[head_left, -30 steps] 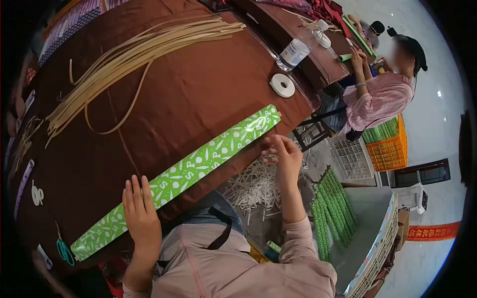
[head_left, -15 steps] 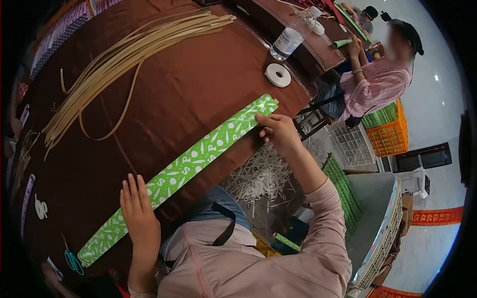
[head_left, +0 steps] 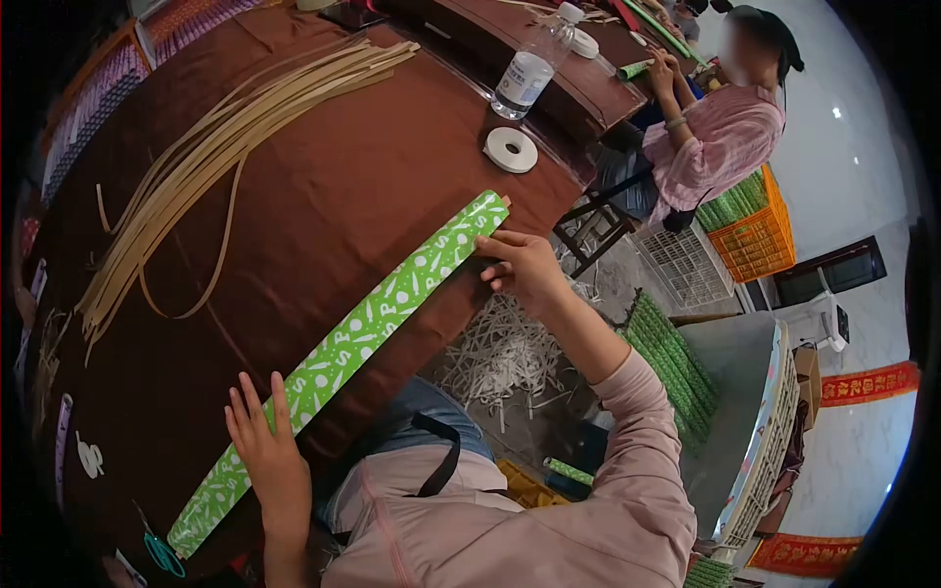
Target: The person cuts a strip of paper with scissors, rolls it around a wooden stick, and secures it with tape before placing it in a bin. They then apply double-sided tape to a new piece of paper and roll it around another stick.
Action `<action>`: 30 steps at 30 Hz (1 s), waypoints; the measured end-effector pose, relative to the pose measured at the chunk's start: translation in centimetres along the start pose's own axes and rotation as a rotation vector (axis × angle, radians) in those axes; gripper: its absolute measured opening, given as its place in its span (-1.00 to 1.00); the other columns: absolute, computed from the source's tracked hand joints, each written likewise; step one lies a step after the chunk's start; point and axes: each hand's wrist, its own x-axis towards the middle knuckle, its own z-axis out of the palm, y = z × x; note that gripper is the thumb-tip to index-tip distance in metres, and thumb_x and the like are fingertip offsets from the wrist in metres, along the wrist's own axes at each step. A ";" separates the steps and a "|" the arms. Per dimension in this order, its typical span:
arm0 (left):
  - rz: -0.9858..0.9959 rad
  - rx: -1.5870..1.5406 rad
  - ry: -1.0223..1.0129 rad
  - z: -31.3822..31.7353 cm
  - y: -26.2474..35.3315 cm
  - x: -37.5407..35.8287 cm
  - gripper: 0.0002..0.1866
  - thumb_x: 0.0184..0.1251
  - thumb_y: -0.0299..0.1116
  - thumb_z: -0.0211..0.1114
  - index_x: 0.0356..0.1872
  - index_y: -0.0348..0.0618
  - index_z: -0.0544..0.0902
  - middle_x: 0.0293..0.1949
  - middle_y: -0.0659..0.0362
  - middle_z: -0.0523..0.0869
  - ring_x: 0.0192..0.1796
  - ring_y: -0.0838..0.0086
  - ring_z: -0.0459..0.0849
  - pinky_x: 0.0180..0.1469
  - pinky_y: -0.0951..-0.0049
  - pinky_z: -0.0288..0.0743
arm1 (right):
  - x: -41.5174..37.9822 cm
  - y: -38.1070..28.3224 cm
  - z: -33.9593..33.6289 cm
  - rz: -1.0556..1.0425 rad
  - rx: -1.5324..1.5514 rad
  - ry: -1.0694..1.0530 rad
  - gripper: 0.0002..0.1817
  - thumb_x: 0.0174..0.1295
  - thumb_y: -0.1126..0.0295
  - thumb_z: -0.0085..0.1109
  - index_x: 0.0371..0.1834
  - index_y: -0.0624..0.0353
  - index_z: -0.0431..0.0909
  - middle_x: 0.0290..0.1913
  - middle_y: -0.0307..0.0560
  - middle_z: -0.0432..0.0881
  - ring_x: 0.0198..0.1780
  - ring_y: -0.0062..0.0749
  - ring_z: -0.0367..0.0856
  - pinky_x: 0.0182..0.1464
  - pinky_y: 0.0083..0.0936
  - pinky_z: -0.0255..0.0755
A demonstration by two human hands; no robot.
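A long green patterned strip (head_left: pixel 368 328) lies diagonally along the near edge of the brown-covered table (head_left: pixel 323 186). My left hand (head_left: pixel 267 446) rests flat on its lower part, fingers spread. Near the upper end, my right hand (head_left: pixel 520 267) pinches the strip's edge between thumb and forefinger, the other fingers curled. A thin tan piece (head_left: pixel 507 203) sticks out at the upper tip. Teal-handled scissors (head_left: pixel 162 551) lie beside the lower end. Beyond the upper end sits a roll of white tape (head_left: pixel 511 150).
Tan strips (head_left: pixel 225 132) lie bundled at the table's far left. A water bottle (head_left: pixel 529 71) stands near the tape. A person in a pink shirt (head_left: pixel 720 147) sits at the right. White shreds (head_left: pixel 505 353) cover the floor near crates (head_left: pixel 750 240).
The view has shifted, so the table things appear further left. Both hands remain at about the same places on the green strip, with the left hand's fingers spread wider.
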 end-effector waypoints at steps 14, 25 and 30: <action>0.017 0.031 0.047 0.7 -0.1 -0.3 -0.15 0.02 -0.86 -0.04 0.47 -0.12 0.29 0.52 -0.18 0.11 0.50 -0.17 0.15 0.49 -0.15 0.03 | 2.9 -2.6 -4.3 0.065 -0.025 0.062 -0.78 0.28 0.28 0.32 -0.20 0.23 0.66 -0.28 -0.22 0.63 -0.52 -0.68 0.42 -0.54 -0.68 0.22; 0.022 -0.112 -0.148 -1.6 -1.1 1.0 -0.08 -0.06 -0.90 -0.05 0.50 -0.15 0.21 0.53 -0.23 0.03 0.54 -0.19 0.04 0.52 -0.17 -0.05 | 3.5 -2.8 -2.8 -0.232 -0.281 0.158 -0.81 0.25 0.35 0.32 -0.31 0.29 0.71 -0.47 -0.23 0.65 -0.65 -0.68 0.40 -0.65 -0.65 0.21; 0.020 -0.013 -0.099 -0.8 -0.6 0.5 -0.08 -0.06 -0.90 -0.04 0.50 -0.15 0.22 0.52 -0.24 0.02 0.53 -0.21 0.04 0.51 -0.19 -0.05 | 3.4 -2.4 -4.5 -0.411 -0.508 0.319 -0.75 0.27 0.29 0.32 -0.24 0.31 0.75 -0.46 -0.19 0.71 -0.63 -0.64 0.50 -0.61 -0.62 0.34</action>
